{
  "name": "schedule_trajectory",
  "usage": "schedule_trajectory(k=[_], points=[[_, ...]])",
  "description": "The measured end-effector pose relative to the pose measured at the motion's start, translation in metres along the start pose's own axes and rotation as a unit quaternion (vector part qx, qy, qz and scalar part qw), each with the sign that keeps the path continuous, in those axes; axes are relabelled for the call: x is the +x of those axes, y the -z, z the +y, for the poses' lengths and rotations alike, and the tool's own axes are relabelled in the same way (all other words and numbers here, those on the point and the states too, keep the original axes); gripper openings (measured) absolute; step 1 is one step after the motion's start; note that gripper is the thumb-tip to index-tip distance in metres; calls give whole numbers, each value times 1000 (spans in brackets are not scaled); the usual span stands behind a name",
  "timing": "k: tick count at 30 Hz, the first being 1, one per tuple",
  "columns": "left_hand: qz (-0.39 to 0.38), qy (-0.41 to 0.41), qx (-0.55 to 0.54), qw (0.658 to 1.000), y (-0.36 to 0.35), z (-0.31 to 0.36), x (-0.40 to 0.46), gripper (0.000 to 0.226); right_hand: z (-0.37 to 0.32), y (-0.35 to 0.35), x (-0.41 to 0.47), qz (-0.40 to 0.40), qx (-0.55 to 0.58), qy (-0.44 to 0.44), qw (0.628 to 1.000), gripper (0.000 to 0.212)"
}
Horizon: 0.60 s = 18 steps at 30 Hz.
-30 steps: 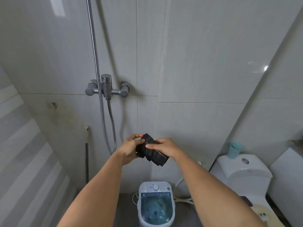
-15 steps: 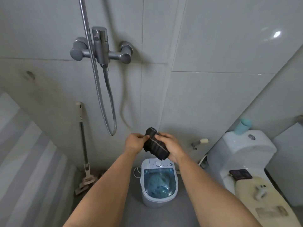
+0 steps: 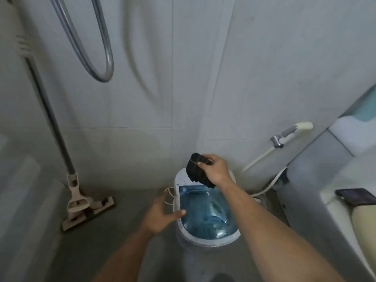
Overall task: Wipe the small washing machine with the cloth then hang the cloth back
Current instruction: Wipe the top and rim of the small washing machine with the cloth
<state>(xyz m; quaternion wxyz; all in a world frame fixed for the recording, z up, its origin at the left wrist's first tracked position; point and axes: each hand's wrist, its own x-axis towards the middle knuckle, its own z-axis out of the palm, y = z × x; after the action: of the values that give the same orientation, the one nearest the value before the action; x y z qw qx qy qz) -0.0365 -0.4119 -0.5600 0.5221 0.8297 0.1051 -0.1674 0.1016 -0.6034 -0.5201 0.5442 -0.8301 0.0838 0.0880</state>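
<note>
The folded dark cloth (image 3: 198,169) is pinched in the right hand (image 3: 216,169), fingers closed around its upper edge, and is held just above the rear control panel of the small washing machine (image 3: 205,212). Whether the cloth's lower end touches the panel cannot be told. The left hand (image 3: 162,215) is empty, fingers spread and half open, thumb at or near the left rim of the machine; contact cannot be confirmed. The machine stands on the grey floor (image 3: 122,241) near the tiled wall, blue translucent lid closed.

Wiping is judged not yet begun; hanging back is still to be done.

Risks from here:
- The controls could be pressed by the wipe and the machine started, if the panel is rubbed hard.
- The light machine could be shoved or tipped if it is not steadied by the left hand.
- The white cable (image 3: 169,195) at the left side could be snagged by the left hand.
- The cloth could unfold and slip, since only a pinch grip is used.
- The mop (image 3: 85,204) against the wall could be knocked by an elbow.
</note>
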Motion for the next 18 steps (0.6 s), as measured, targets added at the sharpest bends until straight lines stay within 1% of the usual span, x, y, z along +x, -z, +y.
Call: schedule_trajectory(k=[2, 4, 5, 6, 7, 9, 10, 11, 13, 15, 17, 18], points=[[-43, -36, 53, 997, -17, -48, 13, 110, 15, -20, 19, 5, -58, 68, 996, 40], [-73, -67, 96, 990, -27, -84, 28, 148, 27, -39, 33, 8, -110, 134, 985, 46], [-72, -82, 115, 987, -32, -98, 36, 160, 34, -47, 38, 6, -152, 168, 974, 47], [-68, -99, 127, 985, -36, -112, 44, 166, 43, -55, 42, -2, -212, 199, 957, 48], [-68, -116, 137, 981, -39, -121, 50, 168, 53, -61, 45, -15, -286, 223, 932, 48], [-70, -149, 152, 975, -41, -130, 55, 164, 71, -69, 46, -29, -439, 251, 862, 47], [-72, -159, 155, 972, -43, -133, 56, 161, 78, -71, 45, -17, -486, 264, 833, 46], [-73, -166, 155, 971, -44, -134, 56, 159, 81, -74, 45, 4, -507, 283, 814, 46], [-67, -173, 146, 972, -46, -136, 56, 161, 80, -78, 46, 23, -511, 324, 796, 47], [-60, -171, 145, 973, -47, -137, 60, 166, 78, -83, 52, -15, -508, 333, 794, 53], [-55, -172, 148, 972, -47, -139, 64, 169, 82, -89, 57, -63, -505, 317, 800, 57], [-54, -174, 150, 972, -47, -139, 65, 169, 86, -91, 57, -74, -497, 315, 805, 56]])
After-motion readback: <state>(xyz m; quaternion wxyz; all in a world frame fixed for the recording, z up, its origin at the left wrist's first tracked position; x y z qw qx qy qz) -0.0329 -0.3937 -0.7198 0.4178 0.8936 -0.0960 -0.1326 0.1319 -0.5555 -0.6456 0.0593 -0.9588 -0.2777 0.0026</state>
